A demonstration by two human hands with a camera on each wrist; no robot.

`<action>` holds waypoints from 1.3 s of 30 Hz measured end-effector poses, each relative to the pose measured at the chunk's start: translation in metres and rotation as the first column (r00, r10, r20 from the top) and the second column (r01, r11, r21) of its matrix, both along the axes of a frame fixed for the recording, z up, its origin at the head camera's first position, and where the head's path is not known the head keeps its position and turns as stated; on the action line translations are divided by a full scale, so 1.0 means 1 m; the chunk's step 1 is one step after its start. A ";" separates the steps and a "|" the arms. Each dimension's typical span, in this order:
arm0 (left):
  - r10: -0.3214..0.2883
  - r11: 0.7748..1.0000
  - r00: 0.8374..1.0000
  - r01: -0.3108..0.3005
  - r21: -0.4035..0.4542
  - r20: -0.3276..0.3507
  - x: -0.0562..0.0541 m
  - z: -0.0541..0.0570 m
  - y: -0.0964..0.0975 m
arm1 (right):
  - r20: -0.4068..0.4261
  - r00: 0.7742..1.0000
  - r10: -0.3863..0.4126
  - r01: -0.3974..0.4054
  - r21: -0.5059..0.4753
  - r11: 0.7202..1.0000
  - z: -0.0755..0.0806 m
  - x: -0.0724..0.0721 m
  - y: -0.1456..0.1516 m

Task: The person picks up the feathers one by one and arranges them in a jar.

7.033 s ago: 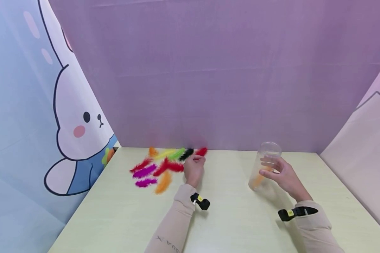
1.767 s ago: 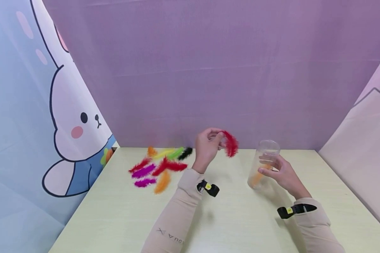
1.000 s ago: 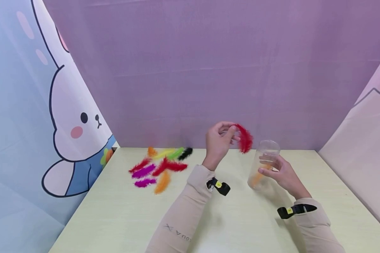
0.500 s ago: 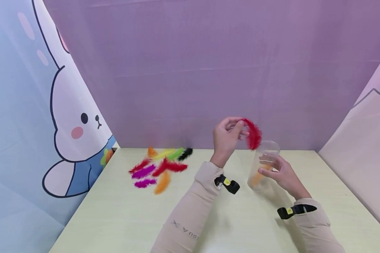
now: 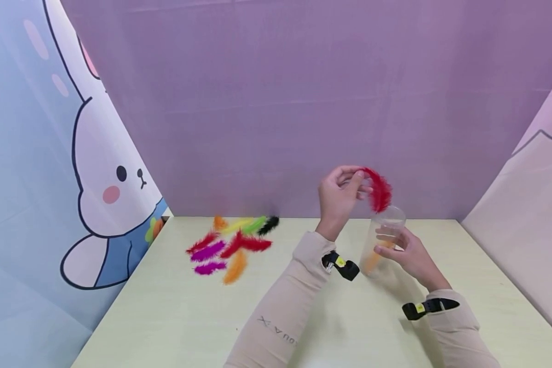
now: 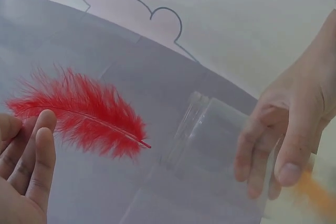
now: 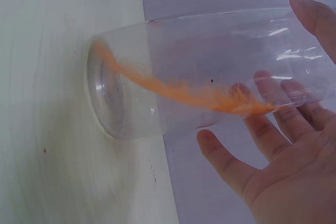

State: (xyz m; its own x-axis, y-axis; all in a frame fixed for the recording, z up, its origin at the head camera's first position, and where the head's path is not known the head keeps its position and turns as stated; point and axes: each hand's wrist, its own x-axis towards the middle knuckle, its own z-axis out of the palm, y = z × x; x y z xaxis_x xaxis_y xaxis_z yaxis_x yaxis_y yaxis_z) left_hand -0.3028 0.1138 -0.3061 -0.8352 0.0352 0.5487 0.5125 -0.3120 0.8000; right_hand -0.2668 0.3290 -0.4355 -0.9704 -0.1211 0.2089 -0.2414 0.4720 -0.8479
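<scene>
My left hand point(image 5: 339, 197) pinches a fluffy red feather point(image 5: 381, 194) by one end. The feather curves downward, its lower end right over the rim of a clear plastic jar point(image 5: 371, 236). In the left wrist view the bare quill end of the red feather point(image 6: 115, 124) points toward the jar's mouth. My right hand point(image 5: 411, 255) holds the jar around its side, thumb in front and fingers behind. Inside the jar an orange feather point(image 7: 178, 94) leans from the base up along the wall. The jar's base is at the tabletop in the right wrist view.
Left of the arms on the pale table point(image 5: 165, 317) lie several loose feathers: purple point(image 5: 208, 251), red point(image 5: 256, 244), orange point(image 5: 235, 267), yellow point(image 5: 237, 225), green point(image 5: 255, 225) and black point(image 5: 269, 226). A purple cloth point(image 5: 276, 112) hangs behind the table.
Seven seconds ago my left hand was at the red feather on the table. It has lifted that feather and carried it right, over the jar. The right hand and jar stay put.
</scene>
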 end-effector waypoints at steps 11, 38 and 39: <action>0.003 1.000 1.000 -0.003 0.000 0.011 0.000 -0.004 0.013 | 0.033 0.999 -0.003 0.003 -0.007 1.000 0.002 0.002 -0.002; 0.079 0.975 0.995 -0.065 -0.211 0.056 -0.002 -0.040 0.016 | 0.033 0.999 -0.026 0.025 0.002 1.000 0.003 0.001 -0.002; 0.084 0.972 0.995 -0.069 -0.223 0.056 -0.002 -0.041 0.017 | 0.036 0.999 -0.026 0.026 0.002 1.000 0.004 0.001 -0.002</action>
State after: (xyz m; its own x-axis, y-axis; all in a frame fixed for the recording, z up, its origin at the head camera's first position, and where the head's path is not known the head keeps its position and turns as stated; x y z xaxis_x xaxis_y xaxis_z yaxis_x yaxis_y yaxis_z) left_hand -0.3050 0.1304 -0.3474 -0.8736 0.0840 0.4794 0.4729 -0.0859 0.8769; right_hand -0.2659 0.3273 -0.4320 -0.9801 -0.0959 0.1738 -0.1985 0.4789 -0.8551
